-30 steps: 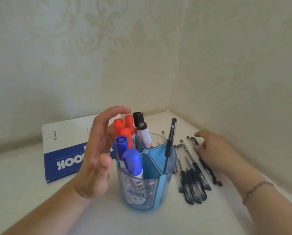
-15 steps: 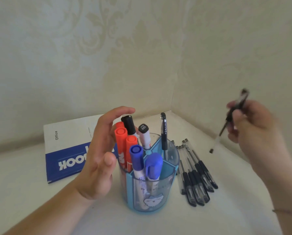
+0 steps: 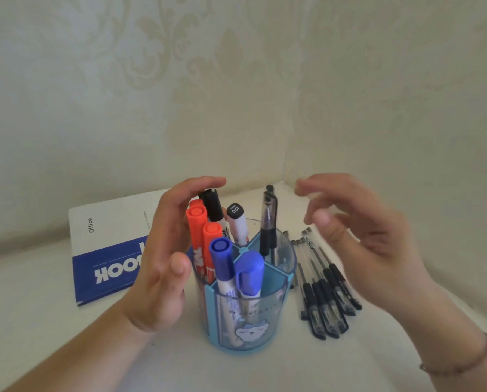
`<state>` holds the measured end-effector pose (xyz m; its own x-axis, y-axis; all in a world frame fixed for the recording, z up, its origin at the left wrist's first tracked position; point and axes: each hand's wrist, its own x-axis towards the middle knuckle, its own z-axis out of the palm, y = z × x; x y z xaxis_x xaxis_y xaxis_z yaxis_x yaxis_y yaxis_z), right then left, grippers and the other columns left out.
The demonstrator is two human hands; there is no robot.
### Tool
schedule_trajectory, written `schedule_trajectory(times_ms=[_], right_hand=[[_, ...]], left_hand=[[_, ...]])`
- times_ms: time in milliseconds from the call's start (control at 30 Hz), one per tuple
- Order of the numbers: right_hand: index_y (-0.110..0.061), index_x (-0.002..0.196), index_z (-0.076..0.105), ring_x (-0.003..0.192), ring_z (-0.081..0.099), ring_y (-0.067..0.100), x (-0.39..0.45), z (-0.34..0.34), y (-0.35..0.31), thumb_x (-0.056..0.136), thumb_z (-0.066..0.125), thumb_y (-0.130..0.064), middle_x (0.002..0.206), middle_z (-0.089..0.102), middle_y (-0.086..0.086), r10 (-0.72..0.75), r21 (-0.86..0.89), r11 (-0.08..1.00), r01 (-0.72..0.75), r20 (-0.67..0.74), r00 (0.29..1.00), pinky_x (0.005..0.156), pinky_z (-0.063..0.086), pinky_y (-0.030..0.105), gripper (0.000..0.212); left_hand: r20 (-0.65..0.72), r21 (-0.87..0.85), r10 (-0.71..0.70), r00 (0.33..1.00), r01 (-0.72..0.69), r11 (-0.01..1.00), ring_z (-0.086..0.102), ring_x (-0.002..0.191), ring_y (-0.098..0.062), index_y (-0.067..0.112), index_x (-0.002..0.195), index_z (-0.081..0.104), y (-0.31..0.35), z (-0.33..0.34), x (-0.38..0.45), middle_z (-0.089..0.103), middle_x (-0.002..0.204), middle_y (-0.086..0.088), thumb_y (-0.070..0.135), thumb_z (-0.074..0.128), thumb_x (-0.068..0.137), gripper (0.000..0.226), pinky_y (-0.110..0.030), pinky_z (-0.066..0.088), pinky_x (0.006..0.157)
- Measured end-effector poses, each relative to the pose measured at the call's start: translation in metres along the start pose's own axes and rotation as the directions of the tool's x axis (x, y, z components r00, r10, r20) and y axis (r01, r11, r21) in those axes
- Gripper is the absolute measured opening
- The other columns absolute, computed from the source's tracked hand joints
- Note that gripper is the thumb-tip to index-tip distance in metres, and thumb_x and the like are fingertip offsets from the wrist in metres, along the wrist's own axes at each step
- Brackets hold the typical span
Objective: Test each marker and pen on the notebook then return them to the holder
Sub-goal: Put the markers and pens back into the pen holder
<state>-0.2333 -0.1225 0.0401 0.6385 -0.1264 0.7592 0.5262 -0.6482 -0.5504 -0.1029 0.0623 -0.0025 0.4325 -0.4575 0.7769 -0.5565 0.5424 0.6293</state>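
A clear blue holder [image 3: 248, 312] stands on the white table, divided into compartments. It carries orange markers [image 3: 198, 230], a black marker [image 3: 213, 205], a white marker [image 3: 237, 222], blue markers [image 3: 222, 258] and two black pens [image 3: 268, 219] in the back right compartment. My left hand [image 3: 163, 256] cups the holder's left side, fingers curved over the marker tops. My right hand [image 3: 358, 236] hovers to the right of the pens, blurred, fingers apart and holding nothing. The blue and white notebook [image 3: 109, 244] lies closed behind my left hand.
Several black gel pens [image 3: 321, 287] lie side by side on the table right of the holder, under my right hand. Patterned walls meet in a corner [image 3: 289, 154] close behind. A bracelet [image 3: 460, 366] circles my right wrist.
My right hand picked a pen from the row, lifted it, and a second pen now stands in the holder; the hand is empty. The holder turned a little under my left hand.
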Motion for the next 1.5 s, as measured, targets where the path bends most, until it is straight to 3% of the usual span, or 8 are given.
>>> schedule_trajectory(times_ms=[167,433,567,633,733,900,1267,1500], right_hand=[[-0.032,0.105,0.064,0.066,0.057,0.008,-0.003,-0.023,0.05,0.088,0.066,-0.021,0.081,0.064,-0.012,0.487,-0.498,0.733,-0.463,-0.09,0.869,0.06,0.041,0.015,0.02],[-0.028,0.13,0.045,0.083,0.06,0.016,-0.009,-0.029,0.055,0.089,0.058,-0.024,0.095,0.063,-0.001,0.822,-0.829,0.369,-0.421,0.08,0.563,0.075,0.051,0.032,0.043],[-0.021,0.104,0.065,0.057,0.057,0.018,-0.002,-0.037,0.06,0.09,0.05,-0.007,0.068,0.062,0.003,0.636,-0.684,0.497,-0.534,-0.131,0.76,0.054,0.043,0.024,0.024],[-0.012,0.096,0.07,0.053,0.056,0.022,0.007,-0.048,0.049,0.089,0.048,0.004,0.066,0.064,0.009,0.627,-0.162,0.703,-0.693,-0.319,0.711,0.051,0.043,0.024,0.029],[-0.006,0.105,0.064,0.055,0.065,0.02,0.012,-0.052,0.027,0.084,0.059,0.008,0.076,0.071,0.014,0.75,0.518,0.613,-0.596,-0.144,0.646,0.042,0.044,0.022,0.026],[-0.017,0.086,0.071,0.035,0.039,0.007,0.003,-0.02,0.026,0.091,0.06,-0.031,0.045,0.053,-0.01,0.644,-0.067,0.749,-0.659,-0.159,0.748,0.037,0.031,0.015,0.018],[-0.03,0.147,0.006,0.072,0.069,0.034,0.003,0.001,-0.02,0.087,0.052,-0.002,0.08,0.07,0.014,0.146,0.312,0.947,-0.078,-0.198,0.969,0.063,0.053,0.034,0.08],[-0.035,0.119,0.06,0.096,0.065,0.022,-0.002,-0.002,-0.01,0.092,0.057,-0.038,0.12,0.061,-0.006,0.018,-0.097,0.995,-0.018,-0.004,1.0,0.072,0.052,0.031,0.028]], left_hand=[[-0.02,0.017,-0.052,0.998,0.052,0.999,0.052,0.086,-0.054,0.003,0.134,0.04,-0.002,-0.001,0.0,0.045,0.124,-0.028,0.074,0.052,0.08,0.09,-0.072,0.039,0.078],[0.051,-0.03,0.004,0.999,-0.002,1.0,0.064,0.082,-0.036,-0.001,0.133,0.035,0.001,0.002,0.004,0.066,0.107,-0.001,0.068,0.051,0.085,0.086,-0.064,0.045,0.073],[0.072,-0.055,-0.039,0.997,0.043,0.998,0.063,0.08,-0.036,-0.011,0.134,0.03,0.002,0.003,0.004,0.065,0.095,-0.01,0.068,0.053,0.084,0.096,-0.062,0.045,0.076],[0.072,-0.052,-0.035,0.997,0.039,0.998,0.063,0.08,-0.037,-0.011,0.134,0.029,0.003,0.001,0.004,0.065,0.096,-0.011,0.068,0.052,0.085,0.095,-0.061,0.045,0.076],[0.042,-0.059,-0.05,0.998,0.052,0.997,0.061,0.083,-0.044,-0.004,0.136,0.034,0.001,-0.001,0.003,0.06,0.106,-0.017,0.07,0.054,0.081,0.094,-0.068,0.043,0.08],[0.024,-0.032,-0.039,0.999,0.04,0.999,0.059,0.085,-0.048,0.006,0.135,0.038,0.001,-0.001,0.001,0.058,0.116,-0.008,0.071,0.054,0.081,0.086,-0.07,0.042,0.076],[0.024,0.036,-0.014,1.0,0.013,0.999,0.059,0.088,-0.046,0.002,0.135,0.035,0.0,-0.002,0.002,0.054,0.128,-0.005,0.07,0.048,0.085,0.086,-0.067,0.043,0.078],[0.011,0.016,-0.043,0.999,0.043,0.999,0.055,0.088,-0.052,0.003,0.135,0.036,0.0,-0.002,0.002,0.044,0.135,-0.021,0.07,0.05,0.084,0.086,-0.068,0.042,0.08]])
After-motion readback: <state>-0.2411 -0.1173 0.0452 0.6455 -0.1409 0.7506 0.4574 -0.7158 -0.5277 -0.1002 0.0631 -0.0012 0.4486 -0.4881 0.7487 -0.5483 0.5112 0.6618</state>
